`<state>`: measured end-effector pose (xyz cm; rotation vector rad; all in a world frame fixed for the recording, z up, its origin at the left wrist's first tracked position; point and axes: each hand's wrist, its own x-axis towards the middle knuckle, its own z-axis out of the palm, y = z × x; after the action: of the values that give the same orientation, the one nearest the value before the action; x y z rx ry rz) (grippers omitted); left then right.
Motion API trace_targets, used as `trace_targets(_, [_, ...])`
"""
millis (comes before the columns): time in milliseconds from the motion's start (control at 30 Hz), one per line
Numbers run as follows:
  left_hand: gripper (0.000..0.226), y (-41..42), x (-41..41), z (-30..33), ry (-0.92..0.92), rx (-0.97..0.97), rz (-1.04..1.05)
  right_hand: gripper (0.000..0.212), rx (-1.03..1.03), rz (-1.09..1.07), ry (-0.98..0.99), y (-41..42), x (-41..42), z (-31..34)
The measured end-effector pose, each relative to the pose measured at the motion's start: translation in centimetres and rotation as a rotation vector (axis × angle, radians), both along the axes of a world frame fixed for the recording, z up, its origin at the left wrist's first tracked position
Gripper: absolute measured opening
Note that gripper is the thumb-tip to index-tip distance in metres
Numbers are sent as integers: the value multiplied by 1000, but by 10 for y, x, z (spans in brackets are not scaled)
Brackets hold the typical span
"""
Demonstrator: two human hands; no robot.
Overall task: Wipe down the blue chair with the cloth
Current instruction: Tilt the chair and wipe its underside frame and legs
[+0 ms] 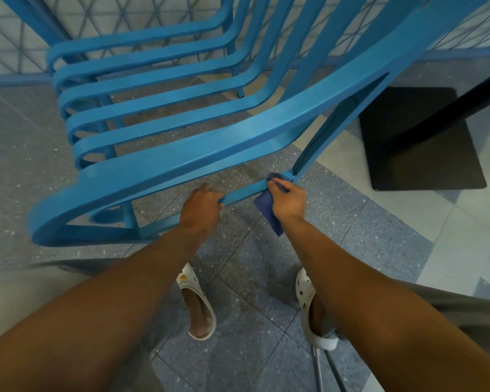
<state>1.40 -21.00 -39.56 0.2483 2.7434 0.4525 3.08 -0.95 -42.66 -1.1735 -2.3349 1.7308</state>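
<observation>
The blue chair (181, 154), made of curved slats, fills the upper middle of the head view, its seat side towards me. My left hand (201, 206) grips the low crossbar under the seat's near edge. My right hand (287, 198) holds a dark blue cloth (268, 215) and presses it against the same crossbar, close to where the bar meets the chair's leg. Part of the cloth hangs down beneath my wrist.
A black square table base (425, 154) with a dark post stands on the floor to the right. A wall with a blue skirting strip (14, 79) runs behind the chair. My feet in white clogs (198, 304) stand on the grey speckled tile floor.
</observation>
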Motion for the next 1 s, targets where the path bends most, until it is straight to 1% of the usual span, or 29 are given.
trace_targets(100, [22, 0, -2, -1, -3, 9, 3, 20, -28, -187, -39, 10, -10, 5])
trace_targets(233, [21, 1, -3, -2, 0, 5, -6, 31, -117, -288, -120, 17, -15, 1])
trace_targets(400, [20, 2, -3, -3, 14, 4, -1, 34, -139, -256, -163, 28, -22, 1])
trace_targets(567, [18, 4, -3, -3, 15, -7, -13, 40, -82, -236, -217, 41, -32, 4])
trace_targets(733, [19, 4, -3, -3, 28, -17, -31, 32, -14, -248, -196, 27, -27, 6])
trace_targets(833, [19, 4, -3, -4, 28, -17, -27, 33, -10, -278, -206, 19, -19, 2])
trace_targets(900, [19, 5, -3, -4, 27, -22, -25, 30, 10, -254, -185, 18, -8, 0])
trace_targets(1000, [20, 5, -2, -4, 45, -32, -14, 29, 5, -214, -76, 17, 7, -3])
